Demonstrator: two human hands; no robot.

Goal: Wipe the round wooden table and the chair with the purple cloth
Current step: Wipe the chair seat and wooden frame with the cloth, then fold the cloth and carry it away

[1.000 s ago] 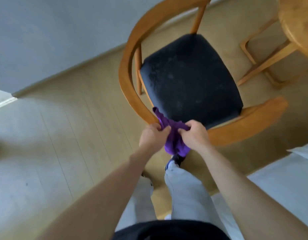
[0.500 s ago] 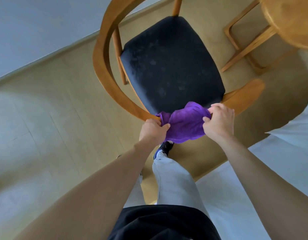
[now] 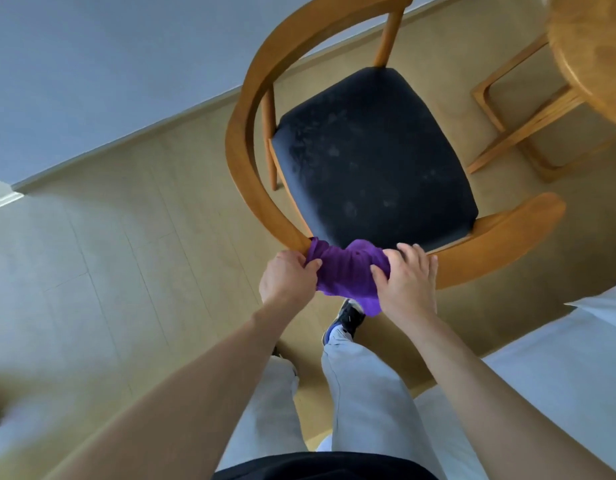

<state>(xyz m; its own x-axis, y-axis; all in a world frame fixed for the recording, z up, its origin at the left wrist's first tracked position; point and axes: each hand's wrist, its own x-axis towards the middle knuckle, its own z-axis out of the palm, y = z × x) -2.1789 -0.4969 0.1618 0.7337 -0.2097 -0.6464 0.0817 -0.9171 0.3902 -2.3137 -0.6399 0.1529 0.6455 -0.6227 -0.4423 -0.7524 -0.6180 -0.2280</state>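
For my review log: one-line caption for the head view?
Both hands hold purple cloth on chair backrest rail.

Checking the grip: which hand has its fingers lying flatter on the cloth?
The right hand; its fingers spread over the purple cloth, while the left hand is fisted.

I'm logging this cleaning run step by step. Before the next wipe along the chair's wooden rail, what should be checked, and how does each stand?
1. Purple cloth on the curved wooden rail: ok, it is draped over the rail's near bend.
2. Left hand holds the cloth: ok, fingers curled round its left end.
3. Right hand holds the cloth: ok, thumb pinches its right end, fingers spread on the rail.
4. Cloth spread flat for wiping: not ok, it is bunched.
5. Rail ahead free of things: ok, bare wood both ways.
6. Dark seat wiped: cannot tell; faint pale marks show.
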